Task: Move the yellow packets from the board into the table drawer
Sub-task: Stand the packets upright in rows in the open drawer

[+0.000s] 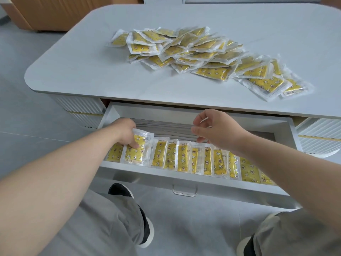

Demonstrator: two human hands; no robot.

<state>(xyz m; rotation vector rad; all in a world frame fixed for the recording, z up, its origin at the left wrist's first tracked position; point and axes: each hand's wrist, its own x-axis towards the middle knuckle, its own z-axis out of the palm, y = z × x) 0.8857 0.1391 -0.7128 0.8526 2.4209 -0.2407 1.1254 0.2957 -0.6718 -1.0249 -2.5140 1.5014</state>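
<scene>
A heap of several yellow packets (201,52) in clear wrappers lies spread across the white tabletop (92,67). Below it the white drawer (184,179) stands pulled out, with a row of several yellow packets (184,159) standing on edge along its front wall. My left hand (125,133) reaches into the drawer's left end and pinches one yellow packet (137,150), tilted against the row. My right hand (215,130) hovers over the drawer's middle with its fingers loosely curled and nothing in them.
A stack of grey sheets (166,126) lies at the back of the drawer. A clear handle (184,191) hangs from the drawer front. My knees and shoes sit below the drawer on the grey tiled floor. A wooden cabinet (55,12) stands at the far left.
</scene>
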